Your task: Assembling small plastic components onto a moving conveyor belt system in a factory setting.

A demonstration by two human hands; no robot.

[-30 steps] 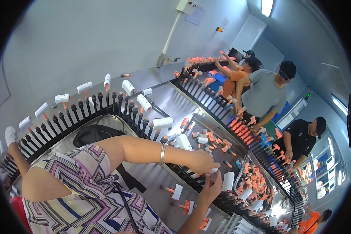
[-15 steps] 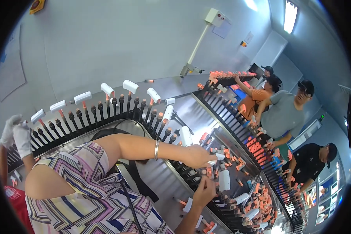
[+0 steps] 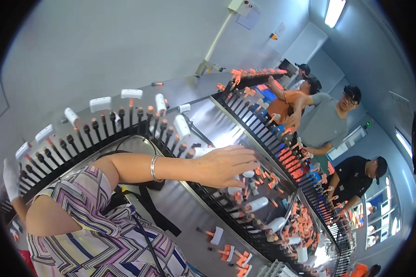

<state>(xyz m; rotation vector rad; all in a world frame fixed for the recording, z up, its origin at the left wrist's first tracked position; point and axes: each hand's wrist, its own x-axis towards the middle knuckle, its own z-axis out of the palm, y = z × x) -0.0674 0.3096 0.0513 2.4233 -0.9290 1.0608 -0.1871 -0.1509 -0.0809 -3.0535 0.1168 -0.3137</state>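
Zigzag-striped top (image 3: 120,242) and silver bangle (image 3: 153,169) are worn.

Left hand (image 3: 226,166): palm hidden; lowest orange shirt (image 3: 358,269) cut off

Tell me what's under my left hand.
A white part shows partly from under your left hand, and small orange parts lie beyond it; anything directly beneath is covered.

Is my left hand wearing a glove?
No, the left hand is bare, with uncovered skin showing across its back.
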